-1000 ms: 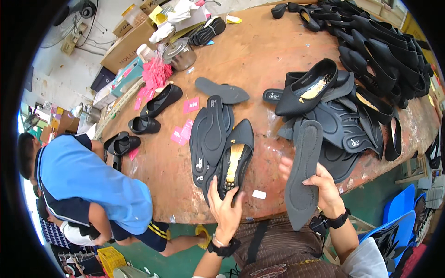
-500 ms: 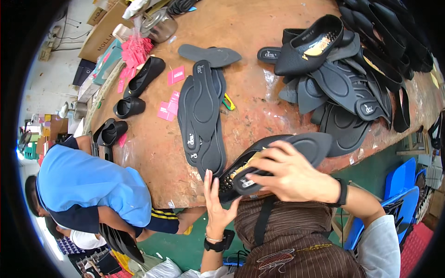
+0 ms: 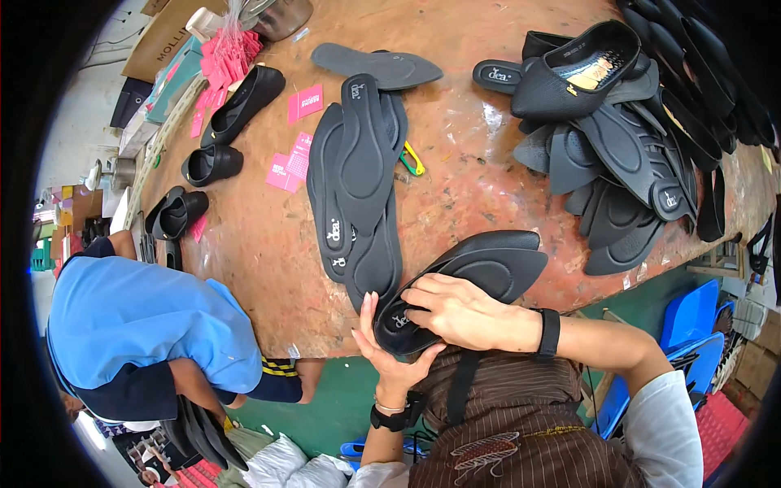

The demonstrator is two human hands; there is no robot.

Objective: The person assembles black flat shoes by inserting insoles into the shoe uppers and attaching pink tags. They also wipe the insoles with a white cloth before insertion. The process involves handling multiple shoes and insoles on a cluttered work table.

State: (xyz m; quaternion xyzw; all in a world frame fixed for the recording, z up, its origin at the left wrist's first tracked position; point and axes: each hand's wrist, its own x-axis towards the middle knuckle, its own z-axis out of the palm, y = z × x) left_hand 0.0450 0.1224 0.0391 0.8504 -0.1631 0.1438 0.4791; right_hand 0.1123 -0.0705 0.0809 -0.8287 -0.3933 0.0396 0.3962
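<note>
Black shoe (image 3: 496,241), left hand (image 3: 396,364) cupping heel (image 3: 389,337), right hand (image 3: 465,313) (curled) on insole (image 3: 496,275).

White logo lettering on heel ends: stacked grey insoles (image 3: 366,163), insoles in the pile (image 3: 614,150), black insole (image 3: 480,281) inside the shoe (image 3: 506,238). Dark capitals on cardboard box (image 3: 167,45). Pale print on pink cards (image 3: 305,103), too small to read.

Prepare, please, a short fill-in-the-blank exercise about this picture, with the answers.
1. The hand cupping the black shoe at its heel is the person's ____ one.
2. On the insole under the right hand, the logo is ____.
3. The paper cards on the table are ____.
4. The other person's shirt is mostly ____.

Answers: left; white; pink; blue.
</note>
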